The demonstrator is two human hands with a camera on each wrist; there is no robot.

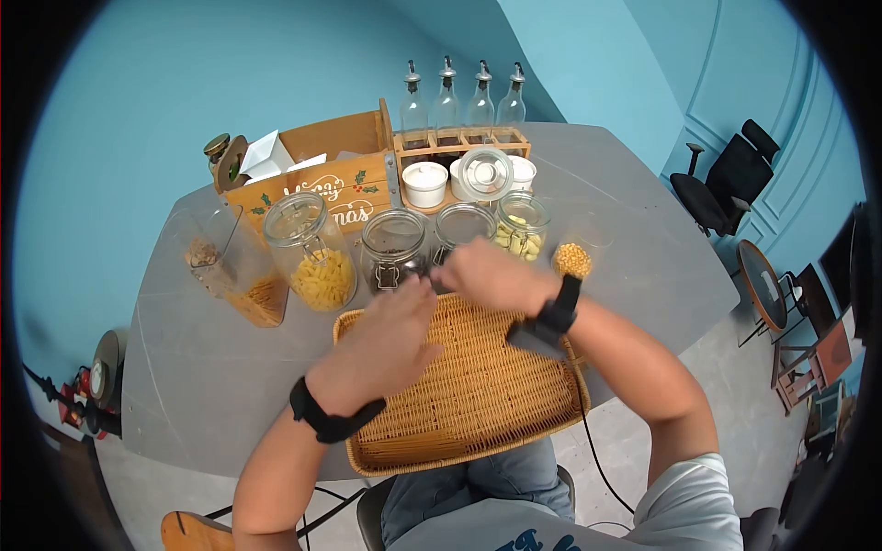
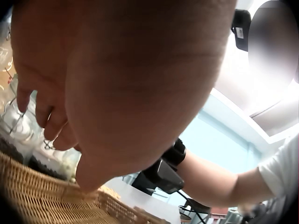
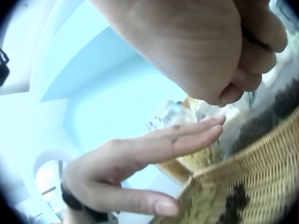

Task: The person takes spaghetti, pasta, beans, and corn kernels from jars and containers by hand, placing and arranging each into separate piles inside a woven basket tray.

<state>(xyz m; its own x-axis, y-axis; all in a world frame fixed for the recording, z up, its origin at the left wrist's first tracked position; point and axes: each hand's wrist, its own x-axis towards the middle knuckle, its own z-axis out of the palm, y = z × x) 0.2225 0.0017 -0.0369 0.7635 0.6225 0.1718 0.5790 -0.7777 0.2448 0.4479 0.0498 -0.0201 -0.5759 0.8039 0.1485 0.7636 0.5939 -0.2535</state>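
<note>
My left hand (image 1: 381, 349) is over the left side of a wicker basket (image 1: 478, 404), its fingers extended and holding nothing. In the right wrist view the left hand's (image 3: 140, 154) fingers point toward my right hand, thumb apart. My right hand (image 1: 496, 274) is above the basket's far edge, in front of the clip-top glass jars. Its fingers look curled in the right wrist view, and no object shows in them. Just beyond the hands stand a glass jar with dark contents (image 1: 393, 241) and another glass jar (image 1: 464, 220), partly hidden by my right hand.
Left of these are a jar of penne (image 1: 322, 275) and a tilted clear container (image 1: 225, 266). To the right stand a jar of pale pieces (image 1: 519, 241), its lid (image 1: 485, 174) raised, and corn kernels (image 1: 572, 260). Behind are a wooden crate (image 1: 312, 197), white pots (image 1: 425, 186) and bottles (image 1: 447, 110).
</note>
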